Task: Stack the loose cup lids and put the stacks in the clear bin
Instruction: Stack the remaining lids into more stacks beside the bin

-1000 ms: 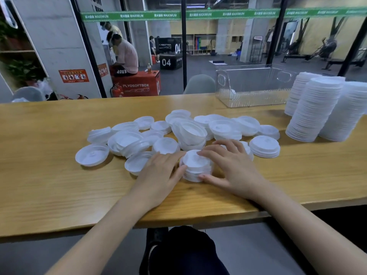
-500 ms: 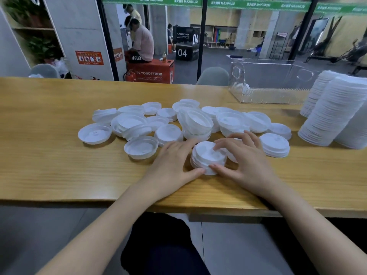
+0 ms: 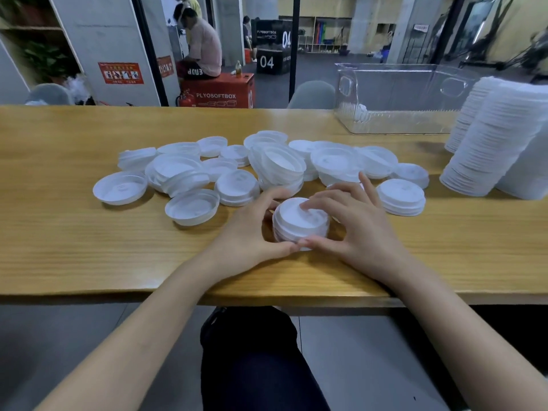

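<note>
A short stack of white cup lids [image 3: 299, 225] sits on the wooden table [image 3: 59, 247] near its front edge. My left hand [image 3: 252, 232] curls around the stack's left side, thumb at the front. My right hand [image 3: 353, 229] curls around its right side, fingertips on the top lid and thumb meeting the left thumb. Several loose white lids [image 3: 237, 167] lie scattered behind the stack. The clear bin [image 3: 397, 114] stands at the back right.
Tall leaning stacks of lids [image 3: 492, 143] stand at the right edge of the table. Another short stack [image 3: 401, 197] lies right of my right hand. A glass wall runs behind the table, with a person seated on a red box beyond it.
Both hands closed in around the short stack, the thumbs coming together at its front. The camera tilted downward, so the table looks higher in the frame.
</note>
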